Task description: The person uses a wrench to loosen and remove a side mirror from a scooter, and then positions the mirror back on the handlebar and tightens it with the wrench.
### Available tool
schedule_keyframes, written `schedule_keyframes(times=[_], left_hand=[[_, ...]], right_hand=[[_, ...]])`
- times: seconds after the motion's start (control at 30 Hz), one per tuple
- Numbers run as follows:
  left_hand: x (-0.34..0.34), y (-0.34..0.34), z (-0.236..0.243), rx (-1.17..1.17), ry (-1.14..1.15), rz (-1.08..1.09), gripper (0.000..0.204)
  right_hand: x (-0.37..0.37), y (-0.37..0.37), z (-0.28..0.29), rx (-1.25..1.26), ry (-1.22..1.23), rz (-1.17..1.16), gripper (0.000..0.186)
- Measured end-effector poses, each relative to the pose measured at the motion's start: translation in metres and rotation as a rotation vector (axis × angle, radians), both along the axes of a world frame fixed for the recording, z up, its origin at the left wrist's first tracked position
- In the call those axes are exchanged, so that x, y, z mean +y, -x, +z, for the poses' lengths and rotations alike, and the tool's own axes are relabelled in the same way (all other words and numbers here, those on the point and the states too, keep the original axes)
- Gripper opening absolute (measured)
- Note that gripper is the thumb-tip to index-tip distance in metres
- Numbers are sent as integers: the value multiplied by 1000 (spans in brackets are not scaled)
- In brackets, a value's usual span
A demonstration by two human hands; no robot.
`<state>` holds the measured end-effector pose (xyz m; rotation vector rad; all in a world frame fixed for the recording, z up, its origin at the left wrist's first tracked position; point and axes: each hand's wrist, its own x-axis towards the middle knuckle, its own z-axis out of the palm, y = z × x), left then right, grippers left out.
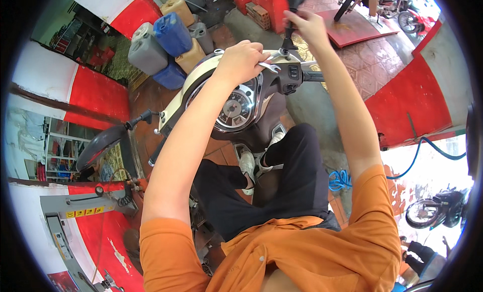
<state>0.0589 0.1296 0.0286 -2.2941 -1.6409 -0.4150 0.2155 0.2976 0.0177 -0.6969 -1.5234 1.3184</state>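
I sit astride a cream scooter whose round speedometer [232, 107] faces me. My left hand [240, 61] is closed round a silver open-ended wrench [270, 67], its jaw sticking out beside the right handlebar switches [291, 80]. Above and to the right, my right hand [309, 28] pinches the black stem of the right mirror [289, 40]. That stem stands upright from a mount on the handlebar, and the mirror head is cut off by the top of the picture. The left mirror [103, 145] juts out on its own stem. The right handlebar grip [314, 76] is untouched.
Several plastic jerrycans [172, 34] crowd the floor ahead on the left. A red ramp [354, 28] and a parked motorcycle are at the far right. A coiled blue air hose [340, 180] lies right of my legs. A grey machine [63, 231] stands at the left.
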Motion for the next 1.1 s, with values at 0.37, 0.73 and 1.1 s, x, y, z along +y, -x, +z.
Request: schedule_keyframes(times=[0.37,0.73,1.1], left_hand=[[1,0,-2,-26,-18,-21,18],[-2,3,-4,-10,-28,21,12],[-3,-1,-2,-52,-4,15,13]], right_hand=[[-48,-4,-29,-80,-115,112,35],[-66,-33,-19,21,-306,-93,18],[-77,18,-3,454,-157,-208,34]])
